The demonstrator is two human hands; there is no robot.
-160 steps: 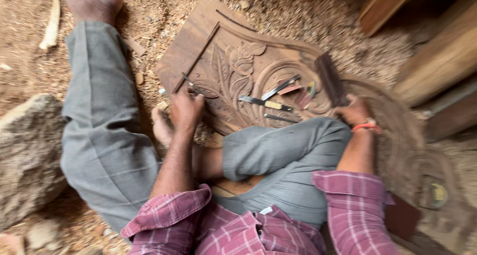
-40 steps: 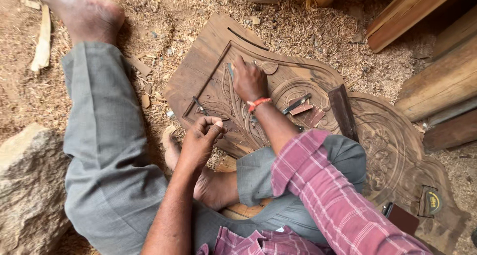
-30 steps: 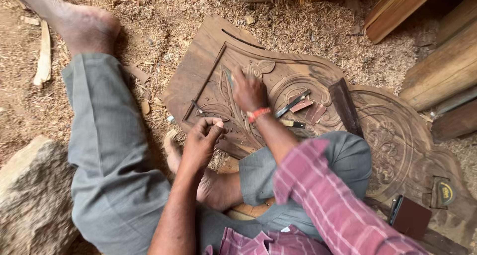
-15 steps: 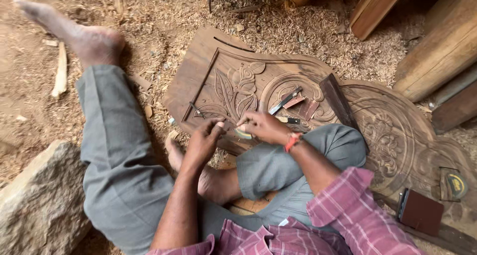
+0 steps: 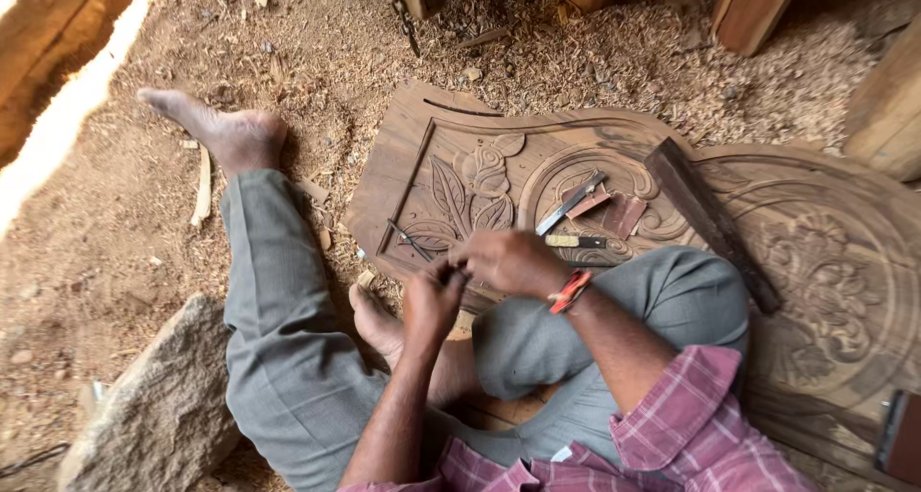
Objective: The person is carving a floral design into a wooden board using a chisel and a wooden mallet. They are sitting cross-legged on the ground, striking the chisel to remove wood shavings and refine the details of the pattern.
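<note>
A dark carved wooden panel (image 5: 451,128) with leaf and flower relief lies on the ground in front of my crossed legs. My left hand (image 5: 430,305) is closed around a thin metal chisel (image 5: 408,239), whose tip rests on the leaf carving near the panel's left frame. My right hand (image 5: 504,260), with an orange band at the wrist, meets the left hand. Its fingers curl onto the chisel's near end. Both hands hover over the panel's near edge, above my bent knee.
More tools lie on the panel: a flat chisel (image 5: 568,204), a yellow-handled tool (image 5: 576,242), two reddish blocks (image 5: 619,214) and a dark wooden bar (image 5: 710,223). A big stone (image 5: 158,406) sits left of my leg. Wood shavings cover the ground. Beams (image 5: 758,3) stand behind.
My right hand has come back from the flower carving and joined the left hand at the chisel. The view has tilted so more ground shows on the left.
</note>
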